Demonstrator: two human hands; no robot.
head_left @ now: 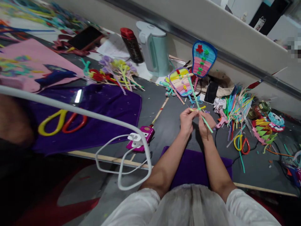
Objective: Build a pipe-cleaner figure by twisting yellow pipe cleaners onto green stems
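My left hand and my right hand meet above the dark table, fingertips pinched together. Between them runs a light green pipe cleaner, its lower end sticking out past my right fingers. A short yellow pipe cleaner crosses it at my fingertips, with my left fingers closed on it. Just beyond lies a fan-shaped pipe-cleaner piece in yellow, pink and blue; whether the green stem is joined to it I cannot tell. Behind it, a blue-rimmed fan-shaped piece leans near the partition.
Right of my hands are a pink glue gun, a heap of pipe cleaners and scissors. A kettle and bottle stand at the back. Left are a magenta power strip, a looping white cable and another person's arm.
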